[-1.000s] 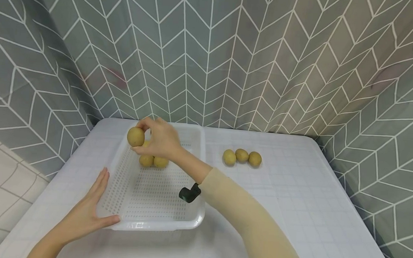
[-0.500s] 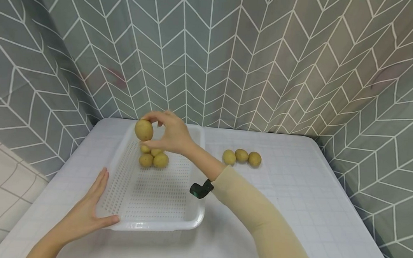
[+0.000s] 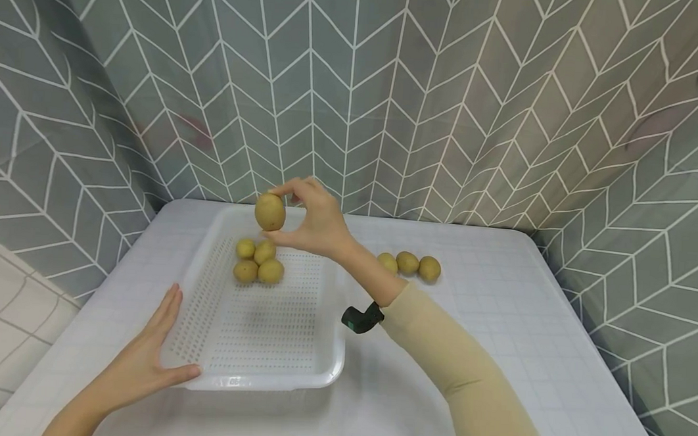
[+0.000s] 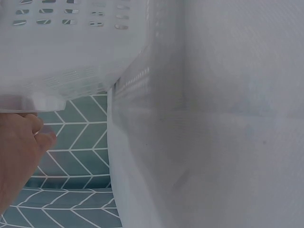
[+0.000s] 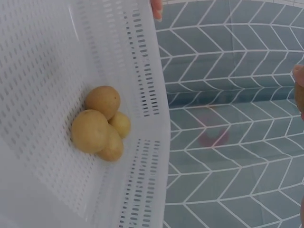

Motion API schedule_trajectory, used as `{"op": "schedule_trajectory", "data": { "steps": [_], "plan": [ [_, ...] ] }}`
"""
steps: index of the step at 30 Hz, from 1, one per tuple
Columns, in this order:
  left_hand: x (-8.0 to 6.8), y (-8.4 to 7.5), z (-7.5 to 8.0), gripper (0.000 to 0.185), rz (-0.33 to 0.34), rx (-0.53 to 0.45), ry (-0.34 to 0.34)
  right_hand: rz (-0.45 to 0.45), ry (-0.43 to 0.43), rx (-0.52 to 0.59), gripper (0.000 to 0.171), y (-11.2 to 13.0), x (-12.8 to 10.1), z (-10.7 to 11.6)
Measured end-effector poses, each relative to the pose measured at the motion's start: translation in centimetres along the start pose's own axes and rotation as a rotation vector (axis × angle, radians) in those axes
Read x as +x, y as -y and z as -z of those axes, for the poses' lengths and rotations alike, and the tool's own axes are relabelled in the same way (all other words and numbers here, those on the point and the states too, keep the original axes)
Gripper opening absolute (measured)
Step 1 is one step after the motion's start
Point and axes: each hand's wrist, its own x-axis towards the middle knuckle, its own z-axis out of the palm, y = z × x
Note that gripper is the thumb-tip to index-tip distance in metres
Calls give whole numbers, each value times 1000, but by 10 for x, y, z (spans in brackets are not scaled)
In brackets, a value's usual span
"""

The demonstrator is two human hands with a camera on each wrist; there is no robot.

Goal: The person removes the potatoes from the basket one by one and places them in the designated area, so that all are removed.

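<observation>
The right hand [image 3: 316, 219] is raised above the far edge of the basket [image 3: 257, 381], near the middle of the head view, and pinches a potato [image 3: 269, 212] between thumb below and fingertips on top. The potato hangs in the air over the basket's back rim, clear of everything under it. A beige sleeve [image 3: 459, 375] covers the right forearm, and a small dark device [image 3: 361, 317] sits at the wrist.

The left hand [image 3: 140, 365] lies at the lower left of the head view, fingers straight and together along the basket's left side, thumb pressed against the near left corner.

The basket is white, shallow and perforated, and stands on the white worktop [image 3: 525, 359]. Four potatoes [image 3: 258, 260] lie bunched together, touching, in its far half; the right wrist view shows the same cluster [image 5: 100, 123] on the slotted floor. Three more potatoes [image 3: 408, 264] sit in a row on the worktop right of the basket, partly behind the right wrist. Grey chevron-patterned curtains [image 3: 451, 85] close off the worktop behind and at both sides.
</observation>
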Motion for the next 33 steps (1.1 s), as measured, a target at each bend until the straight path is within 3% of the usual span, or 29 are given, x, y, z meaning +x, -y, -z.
{"op": "schedule_trajectory", "data": {
  "steps": [12,19,33],
  "plan": [
    [0,1,-1,125,-12,-4,0,51,-67,50,55,-10,-8,15],
    [1,0,-1,126,-8,15,-2,136,-108,79,56,-18,-11,27],
    [1,3,-1,126,-17,22,-4,64,-126,11,57,-33,-27,63]
  ]
}}
